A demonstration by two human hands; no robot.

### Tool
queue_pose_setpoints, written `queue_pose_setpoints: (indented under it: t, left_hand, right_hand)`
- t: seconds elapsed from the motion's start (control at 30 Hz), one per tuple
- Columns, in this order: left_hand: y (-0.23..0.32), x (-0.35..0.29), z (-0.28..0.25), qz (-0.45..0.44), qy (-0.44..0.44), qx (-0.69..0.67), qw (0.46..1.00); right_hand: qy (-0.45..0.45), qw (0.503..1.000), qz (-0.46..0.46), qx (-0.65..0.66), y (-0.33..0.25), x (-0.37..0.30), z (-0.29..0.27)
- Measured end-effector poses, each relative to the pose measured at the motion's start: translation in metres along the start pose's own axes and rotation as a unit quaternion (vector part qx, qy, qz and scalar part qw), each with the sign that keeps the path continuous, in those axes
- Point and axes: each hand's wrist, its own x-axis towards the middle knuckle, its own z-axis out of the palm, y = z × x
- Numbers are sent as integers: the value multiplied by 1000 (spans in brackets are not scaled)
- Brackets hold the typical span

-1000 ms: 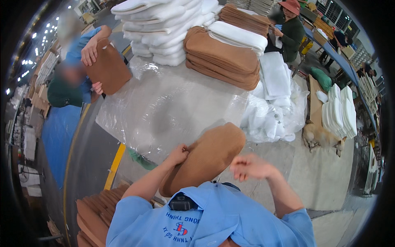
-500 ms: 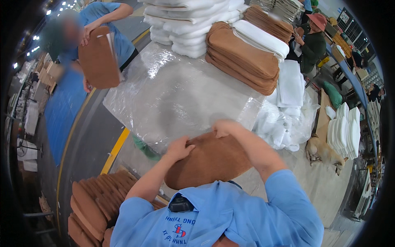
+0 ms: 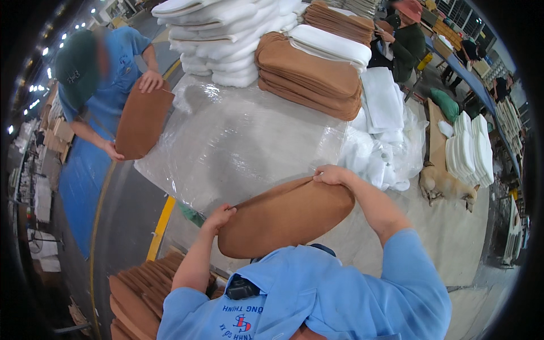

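Observation:
A brown fabric cushion cover [image 3: 288, 218], long with rounded ends, hangs stretched between my hands in front of my chest. My left hand [image 3: 220, 217] pinches its upper edge near the left end. Farther right along that edge, my right hand [image 3: 330, 175] grips it with closed fingers. Beyond the cover lies a table top wrapped in clear plastic film [image 3: 238, 139]. At the table's far side, a pile of brown cushions [image 3: 309, 76] sits beside a tall stack of white pads [image 3: 226, 42].
A co-worker [image 3: 122, 62] at the far left holds another brown cushion [image 3: 144, 122]. More brown cushions [image 3: 139, 300] are stacked at my lower left. White padding in plastic [image 3: 377, 161] lies right of the table. A dog [image 3: 445, 184] lies on the floor beside white pads [image 3: 467, 150].
My hands have moved apart, pulling the cover wider and tilting it up on the right. The co-worker's cushion has come lower and closer to the table. The view has shifted slightly.

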Motion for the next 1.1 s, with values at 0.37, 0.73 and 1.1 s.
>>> queue_pose_setpoints:
  t: [0.37, 0.73, 1.1]
  left_hand:
    - [-27, -21, 43, 75, -38, 499, 862]
    - [17, -20, 75, 122, -93, 412, 898]
    - [19, 16, 76, 199, 24, 435, 878]
  right_hand:
    - [-18, 992, -48, -116, 28, -41, 81]
    - [57, 982, -146, -106, 10, -69, 59]
    - [-131, 985, 11, -108, -21, -9, 40]
